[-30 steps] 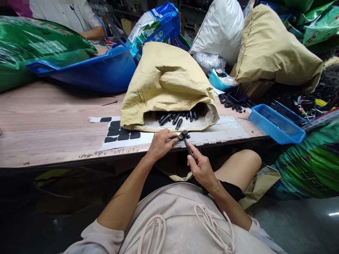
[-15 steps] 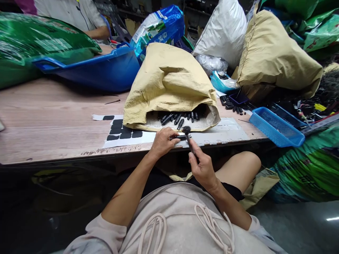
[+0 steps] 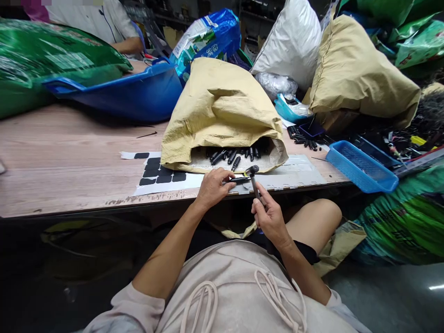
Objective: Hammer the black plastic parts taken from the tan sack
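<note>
Near the table's front edge, my left hand [image 3: 214, 186] pinches a slim black cylindrical piece [image 3: 242, 180] lying level and pointing right. My right hand [image 3: 270, 213] is closed around the dark handle of a small hammer [image 3: 254, 184]. The hammer's head is up by the right end of the black piece; whether they touch I cannot tell. Just behind both hands lies a yellow-tan paper sack [image 3: 225, 106] with its mouth facing me. Several short black tubes [image 3: 232, 157] show inside that mouth.
A white sheet with black rounded patches [image 3: 157, 170] lies left of my hands. Rightward stand a blue plastic basket [image 3: 362, 166] and loose black parts [image 3: 305, 138]. A big blue tub [image 3: 121, 92] and full sacks line the back. Another person's arm [image 3: 128, 45] is at back left.
My right hand and the hammer have shifted slightly to the right, and the hammer's head has turned. My left hand stays in place with the black piece.
</note>
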Available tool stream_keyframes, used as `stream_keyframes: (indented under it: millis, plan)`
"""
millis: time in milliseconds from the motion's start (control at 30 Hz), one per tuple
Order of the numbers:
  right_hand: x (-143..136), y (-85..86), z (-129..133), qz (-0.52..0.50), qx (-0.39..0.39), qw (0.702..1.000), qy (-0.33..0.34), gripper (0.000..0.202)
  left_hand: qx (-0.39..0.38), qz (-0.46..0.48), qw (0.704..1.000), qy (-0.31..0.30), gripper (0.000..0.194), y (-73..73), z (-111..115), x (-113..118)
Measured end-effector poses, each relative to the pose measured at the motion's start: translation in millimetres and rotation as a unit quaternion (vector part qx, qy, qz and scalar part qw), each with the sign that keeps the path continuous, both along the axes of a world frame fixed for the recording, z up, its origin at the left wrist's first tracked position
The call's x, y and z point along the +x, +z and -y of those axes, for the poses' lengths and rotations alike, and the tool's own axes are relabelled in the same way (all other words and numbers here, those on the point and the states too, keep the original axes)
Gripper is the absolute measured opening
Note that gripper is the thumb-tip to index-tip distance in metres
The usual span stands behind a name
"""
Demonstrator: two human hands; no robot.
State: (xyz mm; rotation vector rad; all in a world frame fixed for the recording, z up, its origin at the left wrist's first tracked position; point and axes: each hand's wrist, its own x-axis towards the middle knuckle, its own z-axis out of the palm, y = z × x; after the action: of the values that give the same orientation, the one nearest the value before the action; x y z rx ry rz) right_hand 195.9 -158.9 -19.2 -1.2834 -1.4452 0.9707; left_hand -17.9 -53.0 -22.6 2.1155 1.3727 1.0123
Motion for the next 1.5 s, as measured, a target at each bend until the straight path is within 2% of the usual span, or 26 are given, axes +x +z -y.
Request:
stream_keyframes:
  millis: [100,200,267,367,467,600,700,800,967,1067,1200,1300,1400,1500]
  plan:
    - [1,-3.0,3,-0.028,-0.017,0.999,-0.006,0.065,-0.033,0.068,0.997,0.0,0.013,3.5,2,0]
    - [1,-1.1,6,-0.063,-0.027,0.998,-0.004,0.066,-0.093,0.195,0.976,0.026,0.022,9.8,6,1]
    - [0,3.6,9,-0.09,-0.029,0.996,-0.004,0.068,-0.171,0.294,0.939,0.047,0.033,16.3,11,1]
    - [-3,12.9,13,-0.124,-0.017,0.992,-0.013,0.072,-0.305,0.417,0.855,0.045,0.041,28.7,16,2]
    - [-5,18.9,16,-0.144,0.0,0.989,-0.023,0.073,-0.359,0.469,0.806,0.038,0.038,40.2,18,4]
    - [-6,18.0,17,-0.152,0.005,0.988,-0.019,0.071,-0.401,0.492,0.771,0.046,0.028,47.4,17,6]
    - [-6,15.4,16,-0.147,0.002,0.989,-0.016,0.07,-0.421,0.492,0.761,0.045,0.026,46.6,16,6]
    - [-7,14.7,16,-0.14,-0.001,0.99,-0.014,0.068,-0.411,0.469,0.781,0.037,0.031,41.5,16,7]
    - [-8,15.2,15,-0.129,-0.008,0.992,-0.007,0.067,-0.286,0.308,0.905,0.066,0.038,26.6,8,11]
    - [-7,11.9,13,-0.119,-0.021,0.993,-0.001,0.068,-0.226,0.208,0.948,0.087,0.036,21.8,1,13]
    - [-6,1.0,8,-0.1,-0.037,0.994,0.006,0.067,-0.173,0.06,0.979,0.093,0.038,25.0,-2,13]
    - [-6,-8.5,5,-0.074,-0.042,0.996,0.005,0.064,-0.14,-0.043,0.985,0.09,0.039,28.6,-1,14]
    - [-6,-15.4,1,-0.059,-0.052,0.997,0.007,0.064,-0.122,-0.097,0.984,0.089,0.036,28.9,1,13]
    - [-6,-18.8,0,-0.056,-0.056,0.997,0.005,0.065,-0.092,-0.107,0.987,0.077,0.036,26.6,3,9]
